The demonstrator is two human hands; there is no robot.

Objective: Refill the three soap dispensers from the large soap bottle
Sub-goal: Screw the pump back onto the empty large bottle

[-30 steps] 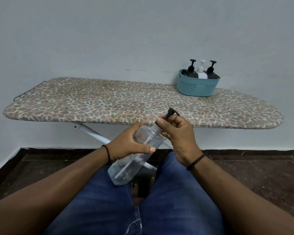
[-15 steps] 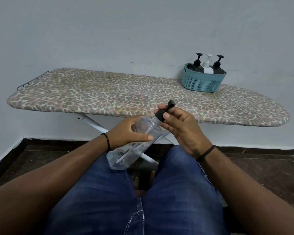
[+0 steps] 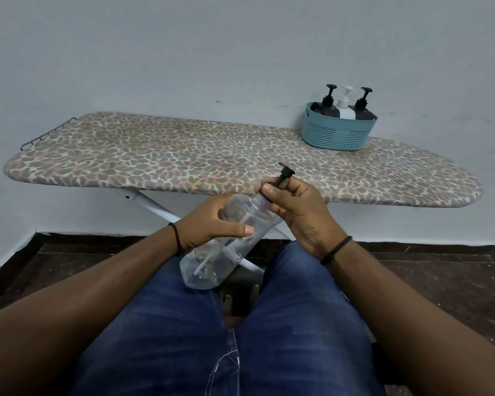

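Observation:
A large clear soap bottle (image 3: 229, 247) lies tilted over my lap, neck pointing up and right. My left hand (image 3: 212, 221) grips its body around the middle. My right hand (image 3: 295, 207) holds the black pump cap (image 3: 283, 175) at the neck, fingers curled round it; the bare threads show just below the cap. A white dip tube runs inside the bottle. Three soap dispensers stand in a teal basket (image 3: 337, 135) at the far right of the ironing board: a black one (image 3: 327, 105), a white one (image 3: 345, 108) and another black one (image 3: 363, 108).
The ironing board (image 3: 183, 155) with a leopard-print cover stretches across in front of me against a pale wall. Its white legs (image 3: 157, 210) slant down behind the bottle. My knees in blue jeans (image 3: 297, 324) fill the foreground over a dark floor.
The pump cap has risen off the bottle neck, exposing the threads. My head view shifted slightly, so the board and basket sit lower in the frame.

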